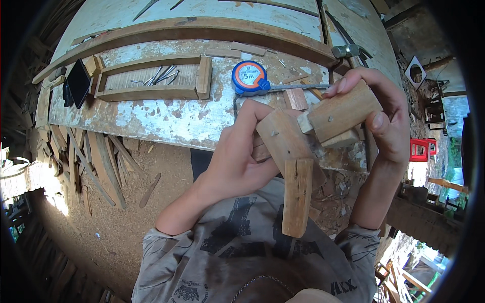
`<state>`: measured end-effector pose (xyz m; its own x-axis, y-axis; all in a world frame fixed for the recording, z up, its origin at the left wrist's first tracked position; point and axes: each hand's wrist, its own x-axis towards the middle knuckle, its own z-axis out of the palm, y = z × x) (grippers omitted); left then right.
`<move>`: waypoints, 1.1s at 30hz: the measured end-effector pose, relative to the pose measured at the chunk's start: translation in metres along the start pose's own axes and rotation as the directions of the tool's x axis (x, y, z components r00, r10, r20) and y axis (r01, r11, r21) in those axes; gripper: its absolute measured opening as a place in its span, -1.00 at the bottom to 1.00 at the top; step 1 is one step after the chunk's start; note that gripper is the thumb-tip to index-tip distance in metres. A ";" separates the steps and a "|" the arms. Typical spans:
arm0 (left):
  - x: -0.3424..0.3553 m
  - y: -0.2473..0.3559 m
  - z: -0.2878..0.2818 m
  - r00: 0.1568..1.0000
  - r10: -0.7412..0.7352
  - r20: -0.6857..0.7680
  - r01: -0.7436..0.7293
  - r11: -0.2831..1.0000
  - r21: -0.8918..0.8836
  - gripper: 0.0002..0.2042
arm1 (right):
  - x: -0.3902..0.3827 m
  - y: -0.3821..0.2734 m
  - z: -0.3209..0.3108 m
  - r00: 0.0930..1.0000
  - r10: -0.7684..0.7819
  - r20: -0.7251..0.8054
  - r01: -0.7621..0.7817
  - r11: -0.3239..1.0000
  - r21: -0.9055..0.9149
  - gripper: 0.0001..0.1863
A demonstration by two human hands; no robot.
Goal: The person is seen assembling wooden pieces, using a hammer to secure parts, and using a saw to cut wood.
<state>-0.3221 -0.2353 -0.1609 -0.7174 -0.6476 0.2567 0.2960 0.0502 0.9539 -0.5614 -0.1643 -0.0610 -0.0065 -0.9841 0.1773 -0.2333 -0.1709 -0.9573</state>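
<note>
My left hand (237, 151) is closed round a wooden block (284, 134) that has a smaller wooden piece (297, 197) jutting from it toward me. In my right hand (386, 108) is a second wooden block (346, 112), pinched between thumb and fingers. A pale tenon-like stub (305, 122) shows between the two blocks; whether it touches both I cannot tell. Each block bears a small nail-like spot on its face. Just beyond my hands lies a blue and orange tape measure (248, 78), its metal tape (298, 87) pulled out to the right.
A shallow wooden tray (146, 95) with several nails stands on the paint-spotted workbench (166, 123). Behind it runs a long wooden beam (187, 22). A hammer (346, 51) rests at the right, and a dark phone-like slab (79, 83) at the left. Scrap boards (106, 166) lean below the bench.
</note>
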 end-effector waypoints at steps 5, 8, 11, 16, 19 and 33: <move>-0.001 -0.003 -0.002 1.000 0.016 0.021 -0.017 0.999 0.039 -0.47 | 0.001 0.002 0.000 0.999 0.039 -0.003 -0.039 0.999 -0.017 -0.37; 0.002 -0.001 0.000 1.000 -0.016 -0.015 0.015 0.999 -0.052 -0.51 | 0.004 -0.011 0.017 0.991 0.093 -0.092 -0.104 0.987 -0.120 -0.30; 0.012 0.006 -0.007 0.998 -0.051 -0.037 0.050 0.998 -0.036 -0.55 | 0.003 -0.020 0.017 0.986 0.023 -0.165 -0.096 0.890 -0.446 -0.25; 0.022 0.024 -0.004 0.933 -0.324 -0.157 0.323 0.946 -0.034 -0.69 | 0.024 -0.027 0.012 0.998 -0.065 0.001 0.049 0.746 -0.664 -0.56; 0.025 0.024 0.001 0.945 -0.276 -0.174 0.213 0.926 -0.313 -0.69 | 0.033 -0.025 0.018 0.993 -0.112 -0.023 0.069 0.747 -0.661 -0.60; 0.046 0.010 -0.004 0.964 -0.096 -0.249 0.115 0.991 0.063 -0.72 | 0.027 -0.020 0.006 0.955 -0.280 -0.099 0.127 0.687 -0.715 -0.55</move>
<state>-0.3498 -0.2674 -0.1401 -0.5629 -0.8182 0.1170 0.1709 0.0233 0.9850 -0.5512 -0.1874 -0.0382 -0.0375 -0.8871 0.4601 -0.8567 -0.2084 -0.4717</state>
